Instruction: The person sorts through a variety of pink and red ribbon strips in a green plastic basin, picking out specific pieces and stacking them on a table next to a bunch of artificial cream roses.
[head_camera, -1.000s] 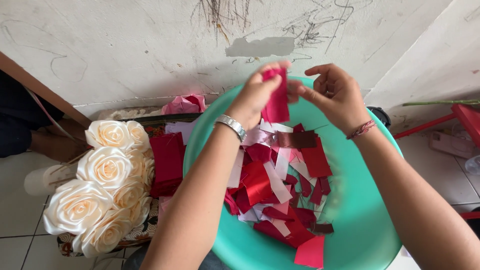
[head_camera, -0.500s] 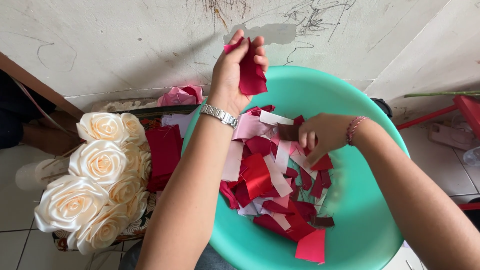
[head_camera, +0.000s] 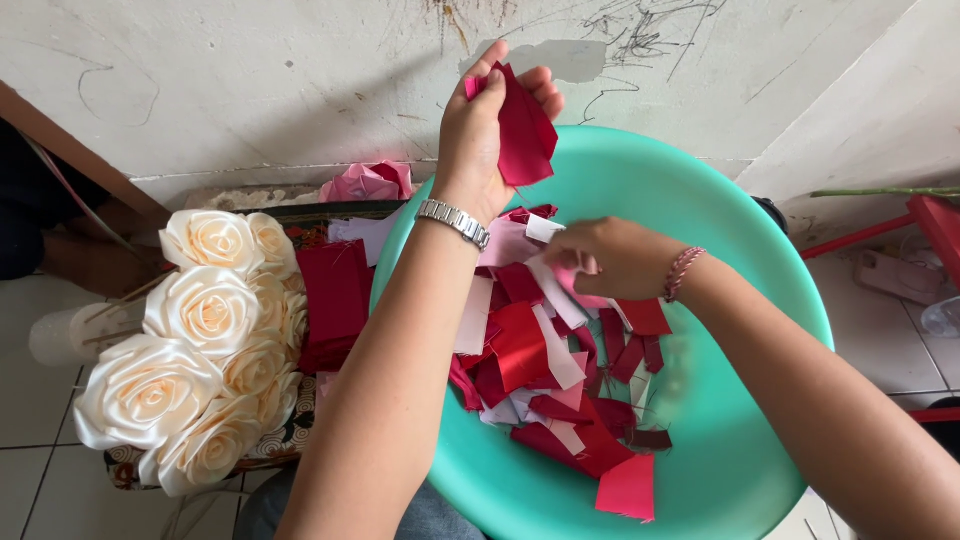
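A turquoise plastic basin (head_camera: 720, 440) holds a heap of red, pink and white fabric scraps (head_camera: 545, 370). My left hand (head_camera: 480, 140), with a metal watch at the wrist, is raised above the basin's far rim and grips a stack of dark red fabric pieces (head_camera: 522, 130). Down in the heap, my right hand (head_camera: 600, 255), wearing a braided bracelet, has its fingers curled over a pink scrap (head_camera: 588, 298); it is slightly blurred.
A bunch of cream satin roses (head_camera: 190, 340) lies left of the basin on a patterned cloth. Folded red fabric (head_camera: 335, 300) sits beside it, and pink fabric (head_camera: 365, 182) by the white wall. Red items (head_camera: 925, 215) lie on tiled floor at right.
My left hand has lifted higher with the dark red pieces. My right hand let go of them, dropped into the heap and closed over a pink scrap.
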